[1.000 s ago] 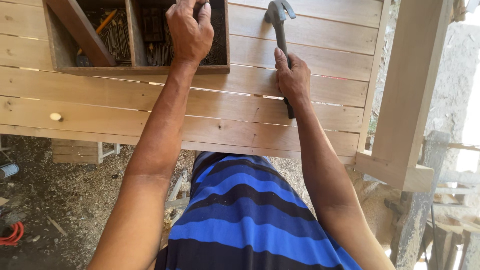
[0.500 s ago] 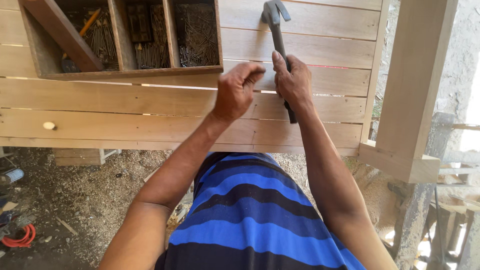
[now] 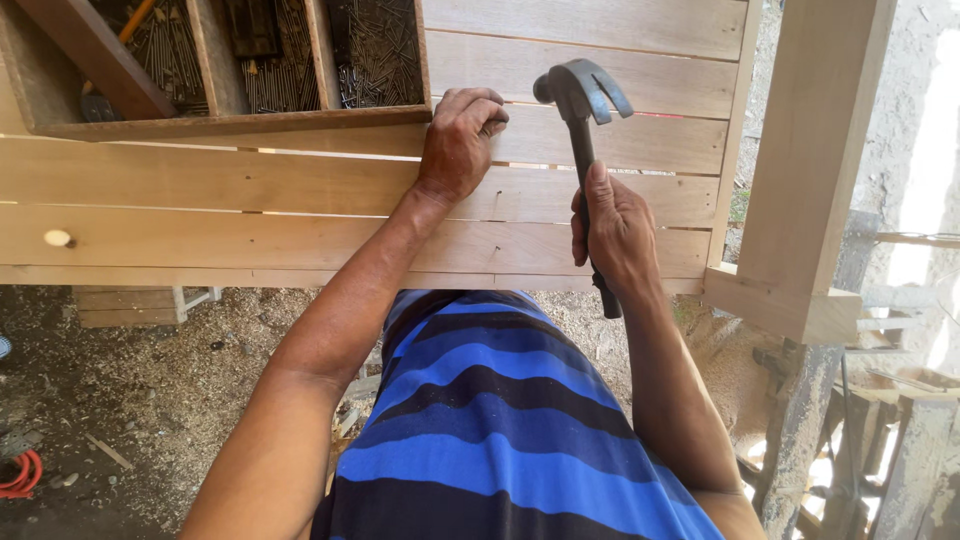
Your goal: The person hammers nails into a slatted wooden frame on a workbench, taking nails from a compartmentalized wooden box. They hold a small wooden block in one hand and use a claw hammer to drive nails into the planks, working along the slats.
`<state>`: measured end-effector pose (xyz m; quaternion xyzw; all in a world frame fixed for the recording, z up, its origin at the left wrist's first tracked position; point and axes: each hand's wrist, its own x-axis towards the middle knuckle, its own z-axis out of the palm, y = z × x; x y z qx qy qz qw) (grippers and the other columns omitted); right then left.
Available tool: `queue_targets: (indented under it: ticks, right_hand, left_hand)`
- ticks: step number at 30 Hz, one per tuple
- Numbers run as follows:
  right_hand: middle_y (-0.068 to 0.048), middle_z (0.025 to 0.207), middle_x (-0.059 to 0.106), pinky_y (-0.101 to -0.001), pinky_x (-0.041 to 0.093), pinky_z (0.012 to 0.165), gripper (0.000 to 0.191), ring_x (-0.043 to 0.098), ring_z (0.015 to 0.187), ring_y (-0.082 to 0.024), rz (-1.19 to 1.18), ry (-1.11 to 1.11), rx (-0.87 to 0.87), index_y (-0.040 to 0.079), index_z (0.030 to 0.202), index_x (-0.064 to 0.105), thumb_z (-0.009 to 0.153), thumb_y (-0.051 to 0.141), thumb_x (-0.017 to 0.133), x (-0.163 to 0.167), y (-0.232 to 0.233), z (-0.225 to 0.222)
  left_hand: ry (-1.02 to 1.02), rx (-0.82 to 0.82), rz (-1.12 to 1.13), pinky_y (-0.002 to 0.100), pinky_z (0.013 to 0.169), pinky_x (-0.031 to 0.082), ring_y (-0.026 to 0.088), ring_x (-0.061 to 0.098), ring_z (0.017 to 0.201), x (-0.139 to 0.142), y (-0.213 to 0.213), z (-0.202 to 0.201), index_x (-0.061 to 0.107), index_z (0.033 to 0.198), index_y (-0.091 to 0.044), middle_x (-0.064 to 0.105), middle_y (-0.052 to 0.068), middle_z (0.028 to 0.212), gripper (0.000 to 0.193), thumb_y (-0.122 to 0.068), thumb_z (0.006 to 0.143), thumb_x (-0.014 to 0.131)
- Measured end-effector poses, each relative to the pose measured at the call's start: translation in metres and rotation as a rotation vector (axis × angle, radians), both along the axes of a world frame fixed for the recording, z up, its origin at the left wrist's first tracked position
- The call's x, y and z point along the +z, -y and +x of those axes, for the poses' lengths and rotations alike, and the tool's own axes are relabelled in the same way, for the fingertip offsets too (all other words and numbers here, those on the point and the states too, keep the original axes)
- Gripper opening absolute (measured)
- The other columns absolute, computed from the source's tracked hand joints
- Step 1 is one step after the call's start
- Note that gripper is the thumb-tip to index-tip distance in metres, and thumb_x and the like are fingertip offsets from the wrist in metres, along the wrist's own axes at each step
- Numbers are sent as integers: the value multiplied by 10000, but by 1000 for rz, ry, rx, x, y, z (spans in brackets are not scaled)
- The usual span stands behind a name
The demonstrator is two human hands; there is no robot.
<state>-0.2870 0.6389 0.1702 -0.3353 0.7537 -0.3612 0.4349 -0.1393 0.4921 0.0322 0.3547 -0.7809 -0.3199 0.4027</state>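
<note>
My right hand (image 3: 615, 232) grips the dark handle of a claw hammer (image 3: 580, 105), whose head is raised just above the plank surface (image 3: 250, 185). My left hand (image 3: 460, 140) rests on the pale wooden planks next to the hammer head, fingers pinched together as if on a small nail, which is too small to make out. Just left of that hand sits a wooden tray (image 3: 225, 122) with several compartments full of nails. My blue and black striped shirt (image 3: 490, 420) fills the lower middle.
A thick wooden post (image 3: 810, 160) stands upright at the right end of the planks. Sawdust and scraps cover the ground (image 3: 130, 380) below, with a red cable (image 3: 20, 472) at the far left. A round peg (image 3: 57, 238) sticks out of a plank on the left.
My left hand has come out of the nail tray and moved right and down onto the planks beside the hammer. The hammer has tilted so its head is over that hand's fingertips.
</note>
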Motion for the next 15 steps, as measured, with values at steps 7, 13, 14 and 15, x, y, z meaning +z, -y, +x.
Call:
queue_targets:
  ticks: [7, 13, 14, 15]
  right_hand:
    - [14, 544, 521, -276, 403, 369, 591, 518, 427, -99, -62, -53, 26, 103, 794, 562, 1049, 595, 355, 6, -12, 11]
    - [16, 513, 509, -280, 404, 350, 574, 501, 395, -90, 158, -21, 20, 110, 749, 565, 1034, 572, 378, -8, -5, 31]
    - [21, 524, 512, -278, 405, 349, 568, 498, 401, -87, 131, -27, 27, 111, 758, 565, 1037, 569, 378, -6, -7, 31]
    - [26, 534, 514, -276, 406, 349, 562, 495, 407, -83, 103, -32, 35, 112, 767, 564, 1041, 566, 379, -2, -10, 29]
  left_hand:
    - [72, -7, -112, 358, 981, 507, 232, 634, 1099, 0, -4, -1, 729, 891, -59, 727, 52, 1081, 101, -2, 846, 799]
    - [55, -6, -46, 363, 986, 516, 246, 635, 1105, -4, -3, 0, 740, 918, -33, 731, 65, 1094, 126, 20, 815, 790]
    - [54, -7, -34, 359, 991, 521, 247, 635, 1108, -5, -2, 0, 743, 920, -31, 733, 67, 1095, 131, 30, 810, 782]
    - [51, -4, -40, 350, 997, 526, 241, 634, 1112, -6, -1, 0, 739, 914, -40, 733, 64, 1101, 106, 12, 833, 785]
